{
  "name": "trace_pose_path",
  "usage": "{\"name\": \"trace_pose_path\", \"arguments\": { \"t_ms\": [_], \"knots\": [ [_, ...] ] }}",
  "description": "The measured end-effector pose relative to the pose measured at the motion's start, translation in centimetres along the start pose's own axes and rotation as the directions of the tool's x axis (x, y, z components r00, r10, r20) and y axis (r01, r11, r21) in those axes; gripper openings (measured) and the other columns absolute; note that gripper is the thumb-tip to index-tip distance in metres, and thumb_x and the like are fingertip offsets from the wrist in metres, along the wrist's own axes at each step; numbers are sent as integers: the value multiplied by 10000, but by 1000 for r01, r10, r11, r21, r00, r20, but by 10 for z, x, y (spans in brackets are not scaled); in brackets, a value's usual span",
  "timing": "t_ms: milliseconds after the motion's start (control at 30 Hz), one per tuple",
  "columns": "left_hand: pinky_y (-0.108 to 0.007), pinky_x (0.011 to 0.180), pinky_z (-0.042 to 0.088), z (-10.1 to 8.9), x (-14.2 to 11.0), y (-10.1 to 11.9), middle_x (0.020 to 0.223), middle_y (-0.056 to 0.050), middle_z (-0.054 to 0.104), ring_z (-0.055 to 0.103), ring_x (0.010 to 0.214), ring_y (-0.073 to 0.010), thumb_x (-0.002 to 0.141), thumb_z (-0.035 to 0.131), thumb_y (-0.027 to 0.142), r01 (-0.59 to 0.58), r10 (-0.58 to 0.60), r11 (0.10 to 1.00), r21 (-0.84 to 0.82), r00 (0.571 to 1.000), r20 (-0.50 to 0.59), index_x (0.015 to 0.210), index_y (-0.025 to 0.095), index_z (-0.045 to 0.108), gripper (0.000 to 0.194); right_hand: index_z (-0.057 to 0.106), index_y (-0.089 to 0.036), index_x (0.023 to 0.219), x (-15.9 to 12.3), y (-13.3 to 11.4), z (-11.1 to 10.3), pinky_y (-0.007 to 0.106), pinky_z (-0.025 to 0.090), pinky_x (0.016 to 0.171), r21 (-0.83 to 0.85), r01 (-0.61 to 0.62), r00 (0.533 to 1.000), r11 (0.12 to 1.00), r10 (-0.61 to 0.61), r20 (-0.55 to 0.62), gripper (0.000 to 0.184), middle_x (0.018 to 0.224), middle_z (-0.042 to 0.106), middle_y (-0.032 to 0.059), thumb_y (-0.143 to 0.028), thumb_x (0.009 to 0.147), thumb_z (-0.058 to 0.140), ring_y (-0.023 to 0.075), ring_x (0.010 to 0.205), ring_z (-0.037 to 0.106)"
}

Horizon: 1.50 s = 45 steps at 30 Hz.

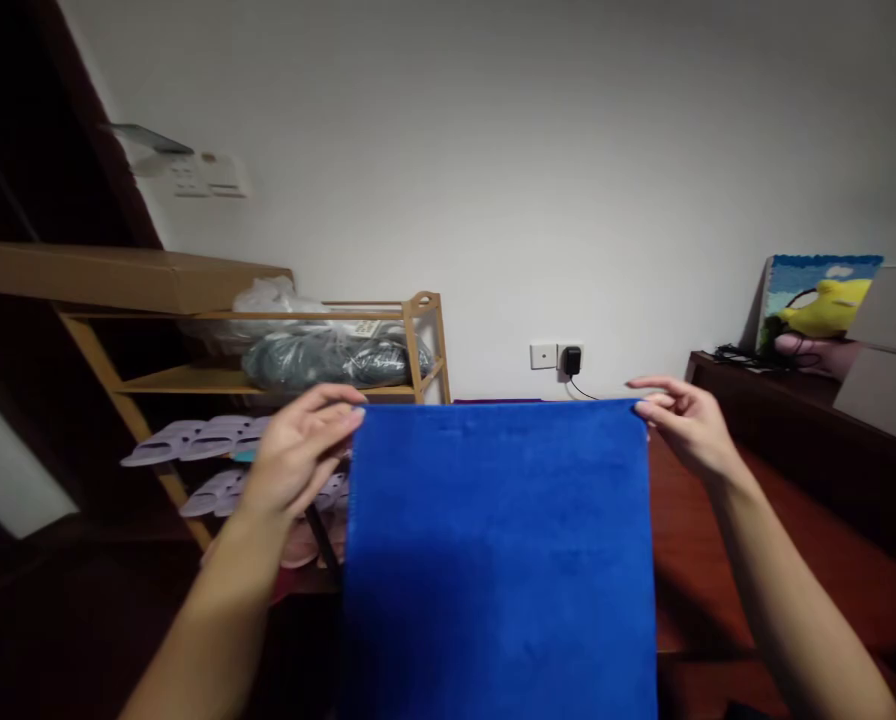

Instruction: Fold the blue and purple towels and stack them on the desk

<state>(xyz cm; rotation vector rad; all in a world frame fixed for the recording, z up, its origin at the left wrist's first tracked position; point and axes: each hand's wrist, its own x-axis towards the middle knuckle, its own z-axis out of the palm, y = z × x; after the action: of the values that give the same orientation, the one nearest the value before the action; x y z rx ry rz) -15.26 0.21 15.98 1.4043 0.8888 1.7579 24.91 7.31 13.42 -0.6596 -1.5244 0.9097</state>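
A bright blue towel (500, 540) hangs stretched out in front of me, its top edge nearly level. My left hand (302, 445) pinches its upper left corner between thumb and fingers. At the upper right corner, my right hand (684, 420) holds the cloth in a pinch, with the index finger extended past the edge. The towel's lower end runs out of the bottom of the view. Whatever lies behind the cloth is mostly hidden.
On the left stands a wooden rack (410, 350) with slippers (219, 435), a plastic-wrapped bundle (328, 355) and a cardboard box (170, 280). A black adapter (572, 360) is plugged into the wall. A dark cabinet (793, 430) on the right bears a painting (815, 290).
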Motion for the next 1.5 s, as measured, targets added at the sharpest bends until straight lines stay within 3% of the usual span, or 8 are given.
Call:
{"name": "trace_pose_path", "arguments": {
  "t_ms": [200, 400, 467, 567, 700, 900, 1100, 1500],
  "knots": [
    [-195, 562, 456, -41, 9, -103, 620, -16, 665, 592, 572, -130, 643, 742, 304, 158, -213, 901, 404, 972, 94, 812, 158, 697, 228, 651, -127, 807, 14, 103, 8, 256, 477, 539, -165, -233, 941, 958, 265, 213, 361, 604, 640, 14, -456, 668, 708, 125, 522, 584],
    [-165, 378, 329, -45, -7, -161, 510, 38, 561, 515, 402, -95, 661, 706, 325, 261, -298, 866, 426, 954, 21, 715, 162, 634, 185, 543, -157, 741, 0, 168, 19, 201, 368, 393, -207, -289, 913, 935, 334, 236, 380, 517, 572, -37, -525, 712, 629, 109, 404, 548],
    [-154, 323, 277, -41, -14, -167, 524, 51, 546, 519, 355, -95, 680, 702, 352, 384, -387, 869, 313, 920, -54, 753, 172, 579, 230, 489, -178, 753, -5, 173, 23, 189, 327, 356, -169, -348, 893, 922, 381, 239, 389, 457, 521, -68, -549, 730, 601, 114, 356, 533],
    [-190, 378, 419, -33, -17, -165, 607, 33, 574, 666, 506, -190, 693, 717, 357, 508, -505, 858, 74, 861, -63, 802, 183, 510, 292, 450, -195, 775, -7, 172, 28, 187, 356, 364, -61, -451, 864, 890, 453, 220, 387, 476, 547, -51, -549, 740, 602, 168, 459, 625],
    [-279, 625, 559, -22, -6, -152, 687, 15, 591, 710, 728, -266, 719, 727, 265, 437, -444, 894, -95, 892, -82, 801, 169, 487, 271, 497, -184, 817, 2, 163, 27, 245, 497, 517, 59, -479, 874, 876, 469, 130, 349, 632, 664, 30, -478, 729, 663, 184, 598, 677],
    [-346, 746, 570, -1, 36, -133, 699, -26, 632, 706, 776, -280, 803, 656, 183, 311, -317, 948, -66, 943, -102, 844, 138, 509, 158, 587, -166, 819, 39, 153, 15, 265, 547, 652, 109, -376, 924, 920, 381, -34, 350, 662, 695, 54, -425, 649, 749, 178, 641, 679],
    [-306, 652, 580, 14, 91, -150, 629, -26, 620, 712, 667, -255, 829, 611, 122, 282, -282, 959, -26, 946, -160, 830, 123, 501, 110, 621, -160, 807, 82, 163, 6, 278, 543, 768, 107, -287, 953, 952, 295, -65, 355, 611, 659, -2, -402, 603, 781, 176, 709, 684],
    [-260, 508, 558, 29, 158, -172, 570, 4, 581, 686, 515, -210, 834, 583, 139, 202, -189, 979, 19, 942, -276, 826, 129, 489, 94, 586, -174, 763, 151, 174, 10, 306, 579, 572, 76, -165, 955, 983, 178, -239, 336, 598, 677, 37, -380, 582, 780, 192, 565, 664]
  ]
}}
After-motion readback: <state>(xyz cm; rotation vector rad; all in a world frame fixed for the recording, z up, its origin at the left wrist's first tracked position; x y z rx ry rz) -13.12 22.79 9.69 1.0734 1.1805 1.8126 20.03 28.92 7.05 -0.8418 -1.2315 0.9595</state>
